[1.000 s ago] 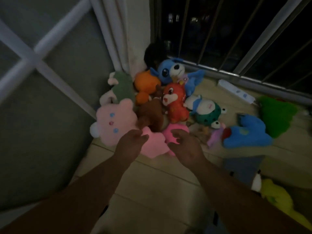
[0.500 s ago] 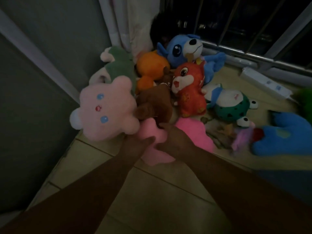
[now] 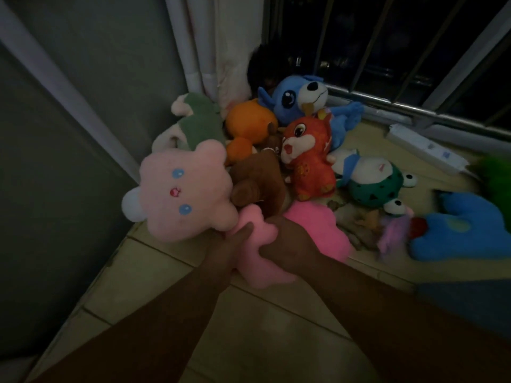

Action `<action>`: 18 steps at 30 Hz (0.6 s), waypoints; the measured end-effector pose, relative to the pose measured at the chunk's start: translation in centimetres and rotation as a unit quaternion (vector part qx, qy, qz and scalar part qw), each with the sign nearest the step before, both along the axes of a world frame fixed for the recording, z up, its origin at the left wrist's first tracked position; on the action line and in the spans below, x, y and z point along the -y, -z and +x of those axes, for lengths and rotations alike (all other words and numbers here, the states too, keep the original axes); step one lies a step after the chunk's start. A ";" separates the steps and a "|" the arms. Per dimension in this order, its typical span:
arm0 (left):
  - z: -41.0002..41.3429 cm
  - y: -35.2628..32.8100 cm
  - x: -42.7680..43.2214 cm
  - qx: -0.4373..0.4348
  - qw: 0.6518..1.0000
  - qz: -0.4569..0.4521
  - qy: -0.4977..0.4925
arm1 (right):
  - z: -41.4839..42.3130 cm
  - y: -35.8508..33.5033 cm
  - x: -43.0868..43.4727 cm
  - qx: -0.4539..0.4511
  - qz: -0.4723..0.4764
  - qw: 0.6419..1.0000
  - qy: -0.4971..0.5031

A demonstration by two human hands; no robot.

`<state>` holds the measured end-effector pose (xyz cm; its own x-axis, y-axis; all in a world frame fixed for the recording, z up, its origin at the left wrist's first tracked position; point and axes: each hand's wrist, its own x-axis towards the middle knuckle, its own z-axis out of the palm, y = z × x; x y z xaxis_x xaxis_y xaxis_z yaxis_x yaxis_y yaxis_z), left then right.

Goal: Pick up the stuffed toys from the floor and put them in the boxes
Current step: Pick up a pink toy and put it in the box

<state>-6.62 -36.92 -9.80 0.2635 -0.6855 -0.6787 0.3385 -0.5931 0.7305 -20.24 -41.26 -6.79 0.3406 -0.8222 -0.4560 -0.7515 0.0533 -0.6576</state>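
A heap of stuffed toys lies in the floor's corner under the window. A pale pink plush (image 3: 182, 193) with blue eyes is at the heap's left; its darker pink limbs (image 3: 258, 230) reach toward me. My left hand (image 3: 235, 241) and my right hand (image 3: 287, 244) both grip those pink limbs, fingers curled round them. Behind are a brown toy (image 3: 260, 181), a red fox toy (image 3: 307, 158), an orange toy (image 3: 249, 125), a blue dog toy (image 3: 298, 98) and a green-and-cream toy (image 3: 196, 125). A bright pink cushion toy (image 3: 318, 228) lies right of my right hand. No box is in view.
A white-and-green frog toy (image 3: 370, 181), a blue plush (image 3: 467, 230) and a green plush (image 3: 495, 178) lie on the tiled floor (image 3: 154, 275) to the right. A white power strip (image 3: 425, 147) lies near the barred window (image 3: 387, 51). A grey wall (image 3: 69, 134) and curtain (image 3: 215, 51) close the left.
Both hands have reached forward from just short of the heap and closed on the pink plush's limbs. The view has moved closer, and the pale pink plush has tipped up toward me.
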 end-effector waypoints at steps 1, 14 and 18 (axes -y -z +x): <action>-0.4 -0.5 -0.2 -0.003 1.000 -0.003 0.001 | -0.3 -0.4 -0.3 -0.005 -0.004 1.000 0.007; -7.2 -20.5 -2.0 0.101 0.992 -0.064 0.046 | -7.1 -18.5 -5.7 0.092 -0.118 0.977 0.152; -8.6 -31.9 -1.9 0.115 0.984 -0.108 0.088 | -9.0 -29.7 -6.2 0.145 -0.071 0.960 0.227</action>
<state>-15.20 -35.02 22.10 0.2582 -0.8553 -0.4492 0.0562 -0.4509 0.8908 -29.27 -35.02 22.90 0.0270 -0.9629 -0.2687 -0.4564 0.2272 -0.8602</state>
